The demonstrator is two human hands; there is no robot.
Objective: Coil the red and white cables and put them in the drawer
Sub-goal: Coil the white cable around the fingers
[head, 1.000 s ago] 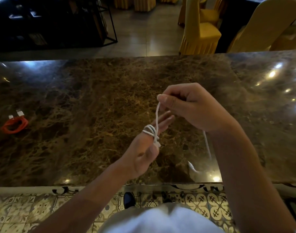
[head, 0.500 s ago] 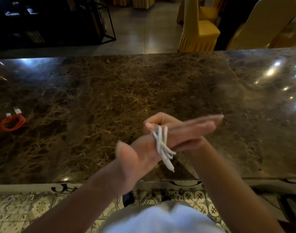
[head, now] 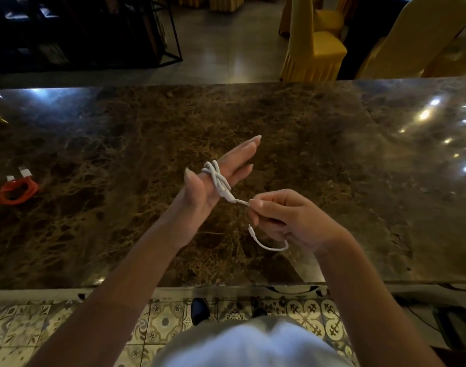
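The white cable (head: 219, 179) is wound in several loops round the straight fingers of my left hand (head: 213, 181), held above the middle of the marble counter (head: 319, 144). My right hand (head: 284, 218) pinches the cable's free end just right of the loops. A short tail with a plug (head: 266, 242) curls down below that hand. The red cable (head: 16, 190) lies coiled on the counter at the far left, its two white plugs pointing away from me. No drawer is in view.
Yellow-covered chairs (head: 314, 41) stand beyond the counter's far edge at the right. A dark metal-framed shelf (head: 94, 30) stands at the back left. Patterned floor tiles (head: 160, 324) and my shoes show below the counter's near edge.
My right hand has come out from behind my left hand and down to the right, drawing the cable's end with it. My left hand has turned and lifted its fingers away from me.
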